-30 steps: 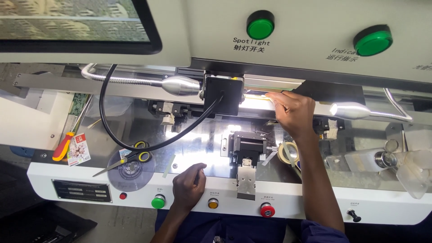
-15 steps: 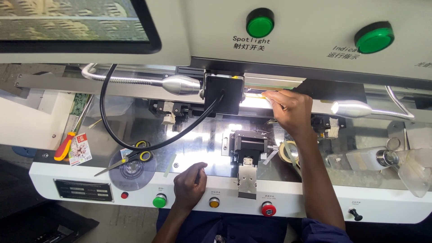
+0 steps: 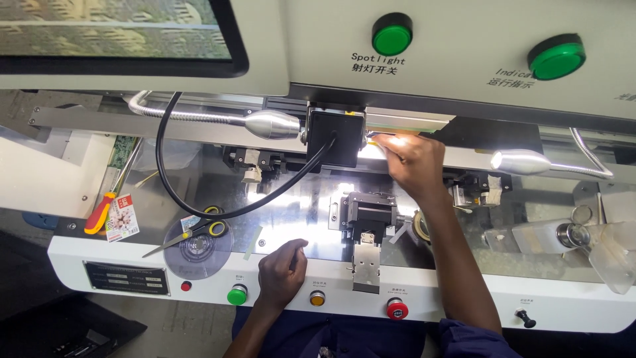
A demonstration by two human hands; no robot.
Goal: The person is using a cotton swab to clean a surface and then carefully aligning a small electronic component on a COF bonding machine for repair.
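Note:
My right hand (image 3: 412, 161) reaches up under the machine's white housing, its fingertips at a lit spot beside the black head block (image 3: 336, 137); whether it pinches anything I cannot make out. My left hand (image 3: 283, 268) rests with fingers curled on the shiny steel work plate (image 3: 291, 205), just above the white front panel (image 3: 464, 298). A small black clamp fixture (image 3: 371, 215) sits on the plate between my two arms.
Green (image 3: 236, 294), amber (image 3: 317, 298) and red (image 3: 396, 308) buttons line the front panel. Scissors with yellow-black handles (image 3: 195, 232) lie on a round clear disc. A black cable (image 3: 199, 199) loops to the head block. Two gooseneck lamps (image 3: 271, 124) (image 3: 523, 161) flank it. A red-handled screwdriver (image 3: 103, 209) lies left.
My right hand has shifted slightly left along the head block's lit edge. My left hand stays on the plate, almost unmoved.

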